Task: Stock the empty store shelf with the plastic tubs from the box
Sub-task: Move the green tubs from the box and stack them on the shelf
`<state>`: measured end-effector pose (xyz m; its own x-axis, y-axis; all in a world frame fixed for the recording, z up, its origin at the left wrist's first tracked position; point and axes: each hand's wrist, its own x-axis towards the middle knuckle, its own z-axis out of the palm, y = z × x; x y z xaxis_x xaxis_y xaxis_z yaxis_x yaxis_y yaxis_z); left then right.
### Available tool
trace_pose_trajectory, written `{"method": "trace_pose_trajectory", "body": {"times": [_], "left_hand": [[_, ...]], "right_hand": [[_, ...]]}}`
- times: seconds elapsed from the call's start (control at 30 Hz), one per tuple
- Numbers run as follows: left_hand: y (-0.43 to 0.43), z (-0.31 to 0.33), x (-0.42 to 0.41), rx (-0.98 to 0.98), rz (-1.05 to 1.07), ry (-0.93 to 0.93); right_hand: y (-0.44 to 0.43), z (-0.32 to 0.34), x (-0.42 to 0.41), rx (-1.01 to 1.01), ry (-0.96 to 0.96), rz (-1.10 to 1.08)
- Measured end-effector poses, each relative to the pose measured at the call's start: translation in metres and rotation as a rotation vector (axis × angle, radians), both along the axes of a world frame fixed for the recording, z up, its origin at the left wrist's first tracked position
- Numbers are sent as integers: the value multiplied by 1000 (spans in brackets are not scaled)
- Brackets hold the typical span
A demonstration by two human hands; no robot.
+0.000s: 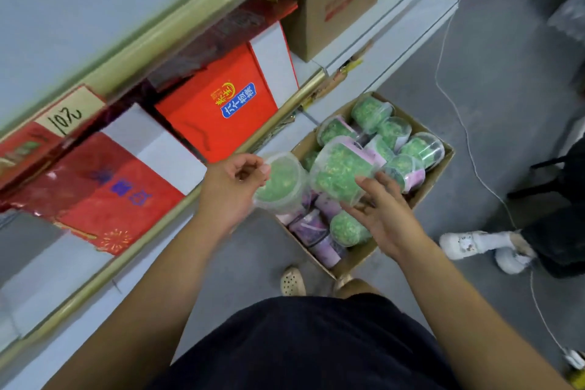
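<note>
A cardboard box (440, 165) sits on the floor beside the shelving, holding several clear plastic tubs (370, 112) with green contents and purple labels. My left hand (234, 187) grips one tub (281, 180) by its rim, just above the box's left edge. My right hand (383, 215) holds a second tub (342, 171) from beneath, tilted, over the middle of the box. The grey shelf (53, 266) at the lower left has a bare stretch next to red gift boxes.
Red gift boxes (218, 108) and a brown carton (335, 0) fill the shelf rows to the left and above. Another person's white shoes (474, 244) stand to the right of the box. A white cable (456, 104) runs across the grey floor. My own feet are below the box.
</note>
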<state>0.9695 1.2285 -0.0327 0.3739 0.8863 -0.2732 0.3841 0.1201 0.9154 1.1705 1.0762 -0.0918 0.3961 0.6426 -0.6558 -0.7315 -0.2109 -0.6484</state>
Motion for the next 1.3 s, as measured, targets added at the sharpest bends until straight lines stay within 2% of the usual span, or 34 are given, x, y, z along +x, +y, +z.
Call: {"method": "trace_pose_trajectory", "body": {"times": [0.27,0.53,0.7,0.8,1.03,1.3], "left_hand": [[2,94,-58,291,206,76],[19,193,-149,576,431,6],[50,247,-239,553,448,-167],[74,268,-298,568,443,-194],[143,265,-423,585,462,-109],[192,200,-499,495,631,-23]], "right_hand": [[69,76,-20,248,-72,260],[140,167,-94,515,-104,472],[200,211,-178,639,-100,566],[240,219,-234,674,-140,619],[322,214,-357,630,-262,757],[380,183,-432,461,-450,794]]}}
